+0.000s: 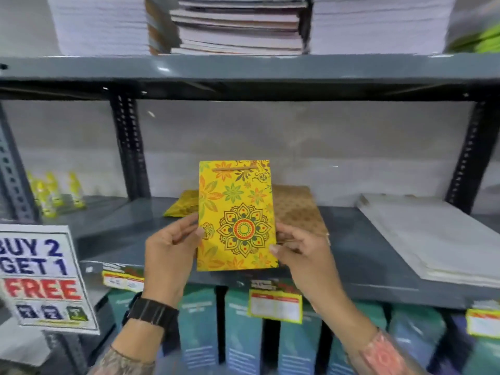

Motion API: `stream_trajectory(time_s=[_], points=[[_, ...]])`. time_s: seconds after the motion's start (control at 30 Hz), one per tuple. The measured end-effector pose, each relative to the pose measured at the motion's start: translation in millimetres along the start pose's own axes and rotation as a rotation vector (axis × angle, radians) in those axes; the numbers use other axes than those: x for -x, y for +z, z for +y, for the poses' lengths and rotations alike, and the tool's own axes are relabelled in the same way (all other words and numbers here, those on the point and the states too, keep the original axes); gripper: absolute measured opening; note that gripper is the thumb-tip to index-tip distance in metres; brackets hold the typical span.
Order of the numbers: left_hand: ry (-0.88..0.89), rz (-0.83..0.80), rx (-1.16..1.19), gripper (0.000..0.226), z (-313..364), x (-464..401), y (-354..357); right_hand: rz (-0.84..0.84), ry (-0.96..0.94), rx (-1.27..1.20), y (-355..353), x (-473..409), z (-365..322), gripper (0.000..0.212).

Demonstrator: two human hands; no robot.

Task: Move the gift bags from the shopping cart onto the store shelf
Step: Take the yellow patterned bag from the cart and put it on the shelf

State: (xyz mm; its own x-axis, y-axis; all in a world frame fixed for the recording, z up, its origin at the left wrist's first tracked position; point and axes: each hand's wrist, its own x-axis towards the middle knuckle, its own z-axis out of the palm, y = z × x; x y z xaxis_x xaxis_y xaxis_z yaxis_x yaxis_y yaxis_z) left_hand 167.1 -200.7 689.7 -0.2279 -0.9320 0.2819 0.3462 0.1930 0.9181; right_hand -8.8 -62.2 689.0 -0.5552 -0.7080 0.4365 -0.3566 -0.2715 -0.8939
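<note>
I have the yellow floral gift bag (236, 215) pinched flat between both hands, upright, printed face toward me, its long axis running vertically with the handle slot at the top. My left hand (171, 251) grips its left edge low down, thumb on the front; my right hand (297, 249) grips the right edge at about the same height, thumb tip on the lower corner. Both hands are closed on the bag, neither free.

The bag hangs just in front of the grey metal shelf (365, 255), its bottom edge about level with the shelf lip. Behind it, lying flat on the shelf, are 2 more bags: a gold patterned bag (184, 205) peeking out to the left and a brown patterned bag (300, 209) to the right. A stack of white sheets (433, 239) sits well apart on the right.

What matters next, I judge, is that the open spot lies straight ahead and slightly down from my hands, on top of or just in front of those 2 bags. Both hands are equally near, so I would tip the top edge away and lay it flat. The shopping cart is out of view.
</note>
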Motion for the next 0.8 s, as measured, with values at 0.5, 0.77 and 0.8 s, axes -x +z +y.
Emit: stream_trajectory(time_s=[0.5, 0.77, 0.8], points=[[-0.077, -0.253, -1.268, 0.036, -40, -259, -41, -0.094, 0.455, 0.408, 196, -199, 66, 0.036], [-0.188, -0.190, -1.052, 0.030, -46, -255, -39, -0.128, 0.370, 0.501, 192, -192, 69, 0.059], [-0.161, -0.153, -1.004, 0.033, -39, -246, -38, -0.137, 0.331, 0.485, 186, -190, 68, 0.067]])
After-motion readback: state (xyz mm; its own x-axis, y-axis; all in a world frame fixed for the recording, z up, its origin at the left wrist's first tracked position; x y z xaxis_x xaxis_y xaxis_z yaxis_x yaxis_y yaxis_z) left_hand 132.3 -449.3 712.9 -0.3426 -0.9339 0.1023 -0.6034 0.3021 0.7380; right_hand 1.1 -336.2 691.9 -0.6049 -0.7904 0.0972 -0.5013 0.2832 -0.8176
